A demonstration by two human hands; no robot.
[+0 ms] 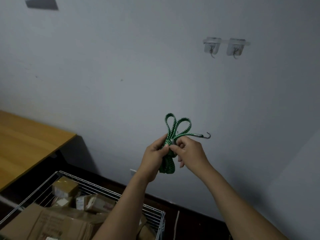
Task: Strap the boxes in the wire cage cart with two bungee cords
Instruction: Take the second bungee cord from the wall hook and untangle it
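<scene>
A green bungee cord (173, 129) is bundled into loops and held up in front of the wall. My left hand (155, 156) grips the middle of the bundle. My right hand (189, 153) pinches the cord at the wrap, touching the left hand. One metal hook (207, 135) sticks out to the right of the bundle. Below, at the bottom left, the wire cage cart (103, 188) holds several cardboard boxes (64, 187); a large flat box (52, 222) lies at its near side.
Two clear adhesive wall hooks (212, 45) hang on the grey wall at upper right. A wooden tabletop (26, 141) stands to the left of the cart. Dark floor runs along the wall's base.
</scene>
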